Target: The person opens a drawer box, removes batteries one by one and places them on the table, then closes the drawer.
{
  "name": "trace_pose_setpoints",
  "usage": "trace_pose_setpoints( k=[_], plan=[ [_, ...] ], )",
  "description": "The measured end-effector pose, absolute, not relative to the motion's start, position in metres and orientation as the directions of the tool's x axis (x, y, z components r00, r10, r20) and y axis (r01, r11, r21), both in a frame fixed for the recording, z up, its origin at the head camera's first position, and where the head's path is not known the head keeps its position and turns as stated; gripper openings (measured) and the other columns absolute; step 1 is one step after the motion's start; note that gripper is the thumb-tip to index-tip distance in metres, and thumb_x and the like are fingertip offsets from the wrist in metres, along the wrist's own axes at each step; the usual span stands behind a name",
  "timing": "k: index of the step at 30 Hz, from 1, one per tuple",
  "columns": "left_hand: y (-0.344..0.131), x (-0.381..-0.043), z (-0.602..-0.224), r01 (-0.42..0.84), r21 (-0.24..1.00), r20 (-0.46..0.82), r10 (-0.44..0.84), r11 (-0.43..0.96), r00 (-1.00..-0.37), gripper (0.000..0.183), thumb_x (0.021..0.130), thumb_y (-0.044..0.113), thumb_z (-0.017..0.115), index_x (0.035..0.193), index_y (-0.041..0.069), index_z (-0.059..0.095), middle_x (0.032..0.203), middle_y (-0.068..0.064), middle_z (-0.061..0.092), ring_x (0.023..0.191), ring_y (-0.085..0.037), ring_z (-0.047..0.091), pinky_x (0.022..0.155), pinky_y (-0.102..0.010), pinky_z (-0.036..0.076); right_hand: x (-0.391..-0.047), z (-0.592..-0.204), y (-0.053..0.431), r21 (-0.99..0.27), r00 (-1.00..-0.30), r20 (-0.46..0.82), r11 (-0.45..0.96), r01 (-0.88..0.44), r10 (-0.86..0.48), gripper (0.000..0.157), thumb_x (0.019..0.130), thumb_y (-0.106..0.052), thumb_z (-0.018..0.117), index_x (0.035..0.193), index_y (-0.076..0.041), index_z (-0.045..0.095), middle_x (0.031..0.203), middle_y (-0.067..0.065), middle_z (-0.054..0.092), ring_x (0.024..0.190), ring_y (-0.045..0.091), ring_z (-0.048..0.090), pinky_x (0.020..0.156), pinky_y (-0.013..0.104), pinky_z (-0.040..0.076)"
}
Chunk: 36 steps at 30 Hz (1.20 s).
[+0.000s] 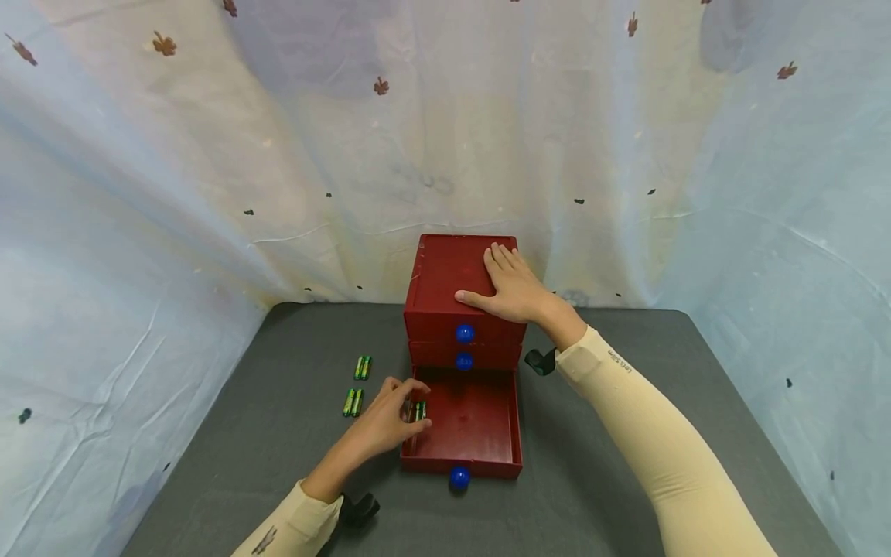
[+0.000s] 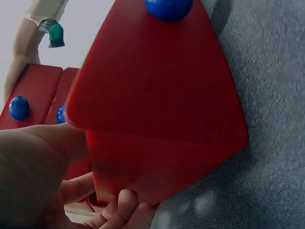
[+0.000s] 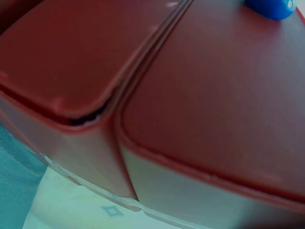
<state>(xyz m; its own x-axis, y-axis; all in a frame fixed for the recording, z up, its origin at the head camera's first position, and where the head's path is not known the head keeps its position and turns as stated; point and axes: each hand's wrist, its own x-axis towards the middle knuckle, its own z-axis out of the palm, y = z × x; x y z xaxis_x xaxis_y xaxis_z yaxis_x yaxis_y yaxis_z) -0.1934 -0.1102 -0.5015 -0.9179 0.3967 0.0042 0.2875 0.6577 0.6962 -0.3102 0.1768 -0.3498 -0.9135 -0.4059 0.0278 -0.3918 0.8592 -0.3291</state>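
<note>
My right hand (image 1: 513, 288) rests flat on top of the red drawer cabinet (image 1: 445, 267), fingers spread. The lowest drawer (image 1: 480, 422) is pulled out, its blue knob (image 1: 459, 478) towards me. My left hand (image 1: 386, 418) is at this drawer's left wall, thumb and index finger parted over its inside. Green-and-gold batteries (image 1: 419, 411) lie in the drawer between those two digits, apparently not pinched. In the left wrist view, other fingers (image 2: 127, 202) curl beside the drawer's outer side wall (image 2: 138, 162). The right wrist view shows the cabinet's drawer fronts (image 3: 214, 95) close up.
Two pairs of batteries, a farther pair (image 1: 363, 367) and a nearer pair (image 1: 353, 402), lie on the grey tabletop (image 1: 592, 480) left of the cabinet. Two upper drawers with blue knobs (image 1: 465, 333) are closed. A patterned curtain (image 1: 445, 155) hangs behind the table.
</note>
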Motion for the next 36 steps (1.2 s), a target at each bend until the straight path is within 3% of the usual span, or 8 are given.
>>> trace_pose_setpoints(
  k=[13,21,36],
  plan=[
    [-0.105,-0.2,-0.504,0.298,0.665,-0.003,0.401,0.685,-0.916,0.046,0.092,0.013,0.087,0.132,0.011,0.064,0.111,-0.011,0.047,0.081,-0.017,0.049,0.068,-0.033,0.046,-0.31,-0.348,0.175,-0.335,-0.913,0.024,0.857,-0.391,-0.407,0.11,0.101,-0.073,0.05,0.17,0.0,0.006,0.179,0.02,0.0,0.166,0.035,-0.004,0.132,0.05,-0.005],
    [-0.098,-0.199,-0.498,0.279,0.608,-0.043,0.382,0.743,-0.923,0.046,0.089,0.013,0.09,0.128,0.01,0.066,0.108,-0.01,0.048,0.074,-0.017,0.051,0.066,-0.035,0.047,-0.31,-0.35,0.176,-0.33,-0.915,0.019,0.862,-0.386,-0.403,0.111,0.101,-0.074,0.049,0.17,0.0,0.005,0.179,0.019,0.0,0.167,0.034,-0.005,0.132,0.048,-0.006],
    [-0.09,-0.201,-0.497,0.291,0.479,-0.021,0.342,0.828,-0.94,0.046,0.083,0.017,0.095,0.122,0.007,0.072,0.108,-0.012,0.058,0.081,-0.024,0.064,0.076,-0.049,0.059,-0.309,-0.35,0.176,-0.336,-0.913,0.02,0.857,-0.391,-0.409,0.11,0.102,-0.073,0.05,0.17,0.001,0.005,0.179,0.02,0.0,0.167,0.035,-0.005,0.132,0.049,-0.006]
  ],
)
